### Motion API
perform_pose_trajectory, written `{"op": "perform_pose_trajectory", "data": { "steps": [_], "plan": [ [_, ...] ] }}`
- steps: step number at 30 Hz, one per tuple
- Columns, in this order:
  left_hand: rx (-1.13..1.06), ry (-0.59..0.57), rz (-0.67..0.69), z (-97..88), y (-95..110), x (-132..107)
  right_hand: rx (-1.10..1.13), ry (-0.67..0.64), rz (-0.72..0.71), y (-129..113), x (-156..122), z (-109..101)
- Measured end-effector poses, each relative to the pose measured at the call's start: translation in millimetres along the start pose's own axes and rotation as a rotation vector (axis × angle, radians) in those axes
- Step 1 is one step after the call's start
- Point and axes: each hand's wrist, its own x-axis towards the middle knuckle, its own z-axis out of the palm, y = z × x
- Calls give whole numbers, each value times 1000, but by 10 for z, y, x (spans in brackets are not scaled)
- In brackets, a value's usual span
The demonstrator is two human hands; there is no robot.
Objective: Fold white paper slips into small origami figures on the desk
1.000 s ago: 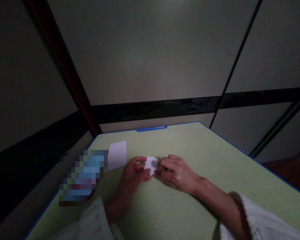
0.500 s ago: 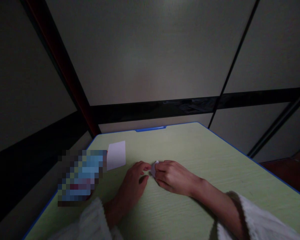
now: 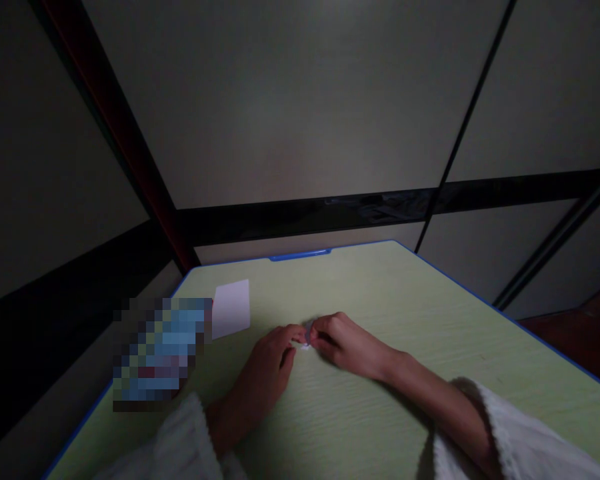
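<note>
A small folded piece of white paper (image 3: 308, 332) stands between my two hands, low over the middle of the table. My right hand (image 3: 347, 341) pinches it from the right between thumb and fingers. From the left, the curled fingertips of my left hand (image 3: 273, 353) reach the paper's near edge, its thumb held apart below. A small white bit shows on the table side under the fingertips. Much of the paper is hidden by my fingers, so its folded shape cannot be made out.
A flat white sheet of paper (image 3: 231, 309) lies at the left of the pale green table (image 3: 405, 293). Beside it is a blurred-out, bluish flat object (image 3: 165, 350). The table has a blue rim, and cabinet panels (image 3: 300, 120) rise behind it.
My right hand has turned, and its fingers have shifted on the paper, which now shows a narrower, more upright face. My left fingertips have moved slightly right, against it.
</note>
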Motion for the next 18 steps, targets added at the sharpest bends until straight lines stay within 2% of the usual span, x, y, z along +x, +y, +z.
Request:
{"op": "perform_pose_trajectory", "data": {
  "steps": [8,18],
  "plan": [
    [93,-133,68,-88,-28,56,34,11,30,47,35,-15],
    [190,-201,199,-208,-92,80,19,-22,12,123,92,-45]
  ]
}}
